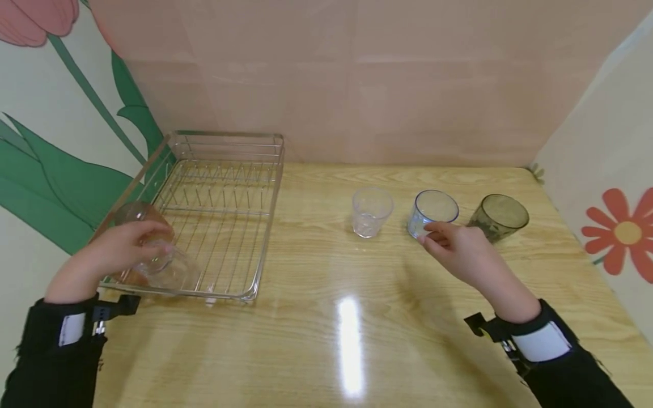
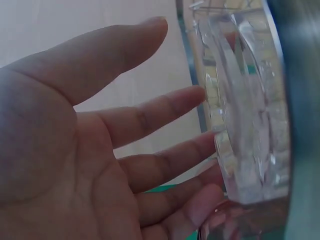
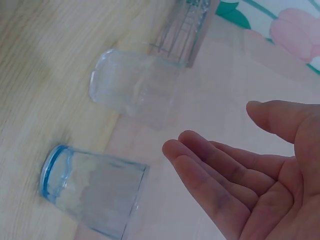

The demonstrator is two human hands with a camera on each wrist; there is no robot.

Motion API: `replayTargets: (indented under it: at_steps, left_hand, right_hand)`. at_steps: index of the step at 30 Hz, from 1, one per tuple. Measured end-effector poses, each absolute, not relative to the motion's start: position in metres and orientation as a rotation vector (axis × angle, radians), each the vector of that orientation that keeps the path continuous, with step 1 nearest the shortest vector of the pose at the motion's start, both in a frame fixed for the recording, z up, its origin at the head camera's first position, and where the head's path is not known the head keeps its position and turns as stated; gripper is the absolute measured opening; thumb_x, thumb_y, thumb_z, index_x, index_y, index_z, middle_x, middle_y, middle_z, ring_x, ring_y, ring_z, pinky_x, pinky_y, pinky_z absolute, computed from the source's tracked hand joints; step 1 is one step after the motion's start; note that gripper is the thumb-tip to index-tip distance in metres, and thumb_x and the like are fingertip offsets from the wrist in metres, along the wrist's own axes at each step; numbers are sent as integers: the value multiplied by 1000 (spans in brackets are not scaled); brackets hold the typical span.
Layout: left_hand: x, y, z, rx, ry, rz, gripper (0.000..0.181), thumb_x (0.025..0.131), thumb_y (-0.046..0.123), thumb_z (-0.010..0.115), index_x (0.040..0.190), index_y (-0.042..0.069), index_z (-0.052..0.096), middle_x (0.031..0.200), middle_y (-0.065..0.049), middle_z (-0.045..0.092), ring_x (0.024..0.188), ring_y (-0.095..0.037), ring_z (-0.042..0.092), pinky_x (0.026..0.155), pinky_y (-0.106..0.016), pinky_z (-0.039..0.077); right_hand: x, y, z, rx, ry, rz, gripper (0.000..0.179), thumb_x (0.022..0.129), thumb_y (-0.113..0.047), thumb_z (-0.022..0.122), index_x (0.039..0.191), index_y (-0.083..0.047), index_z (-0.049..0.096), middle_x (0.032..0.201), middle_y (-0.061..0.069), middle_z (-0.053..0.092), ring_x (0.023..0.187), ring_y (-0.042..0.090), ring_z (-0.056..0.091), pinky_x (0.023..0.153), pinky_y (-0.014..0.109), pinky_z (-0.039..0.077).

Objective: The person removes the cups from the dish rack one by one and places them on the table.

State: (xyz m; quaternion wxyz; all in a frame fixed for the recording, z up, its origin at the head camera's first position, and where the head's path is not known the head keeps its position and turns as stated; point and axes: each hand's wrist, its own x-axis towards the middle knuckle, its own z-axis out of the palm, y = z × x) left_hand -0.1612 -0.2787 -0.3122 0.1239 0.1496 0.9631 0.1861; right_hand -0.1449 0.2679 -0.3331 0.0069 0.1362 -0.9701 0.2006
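At the near left corner of the wire rack, my left hand is over a clear glass lying on its side. In the left wrist view, extended fingertips meet this glass's thick base while the thumb stands apart from it. A brownish glass lies in the rack behind and partly hidden by that hand. My right hand, thumb apart from loosely bent fingers, hovers in front of a blue-rimmed glass. The right wrist view shows nothing in its grasp.
Left of the blue-rimmed glass stands a clear glass, and to its right a smoky green glass. All three are upright in a row on the wooden table. A pink backdrop and flower-printed side panels bound the table.
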Motion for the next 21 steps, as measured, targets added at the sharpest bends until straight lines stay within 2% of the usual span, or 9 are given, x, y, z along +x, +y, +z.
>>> replayTargets:
  at_steps: [5, 9, 12, 15, 21]
  left_hand:
    - [-161, -277, -314, 474, 2773, 515, 51, 91, 28, 59, 125, -10, 49, 121, -36, 56, 104, -49, 55, 81, -61, 48]
    - [-159, -268, -315, 435, 2717, 448, 57, 88, 26, 64, 126, -12, 45, 117, -38, 56, 90, -40, 61, 71, -51, 53]
    - [-157, -262, -316, 396, 2713, 388, 59, 84, 29, 68, 122, -10, 46, 111, -33, 59, 81, -29, 60, 66, -44, 52]
    - [-157, -258, -317, 393, 2736, 335, 59, 82, 31, 70, 119, -9, 50, 111, -30, 60, 85, -31, 60, 69, -47, 52]
    - [-157, -252, -320, 360, 2729, 256, 68, 78, 34, 73, 125, -9, 50, 125, -36, 52, 105, -49, 54, 78, -58, 50]
  right_hand:
    - [-141, 264, -331, 441, -3031, 676, 47, 96, -36, 50, 118, 4, 59, 95, 21, 73, 86, 32, 68, 73, 52, 56]
    - [-140, 263, -333, 435, -3057, 698, 47, 96, -37, 50, 118, 2, 59, 97, 20, 72, 87, 32, 68, 73, 51, 56]
    - [-140, 263, -335, 437, -3062, 709, 45, 95, -36, 51, 118, 2, 59, 97, 20, 72, 87, 32, 68, 73, 51, 56]
    - [-141, 263, -337, 449, -3053, 716, 41, 95, -33, 53, 116, 2, 60, 95, 19, 73, 86, 32, 68, 73, 51, 56]
    - [-142, 263, -340, 456, -3062, 738, 40, 95, -31, 53, 115, 2, 61, 95, 19, 73, 86, 31, 68, 74, 51, 56]
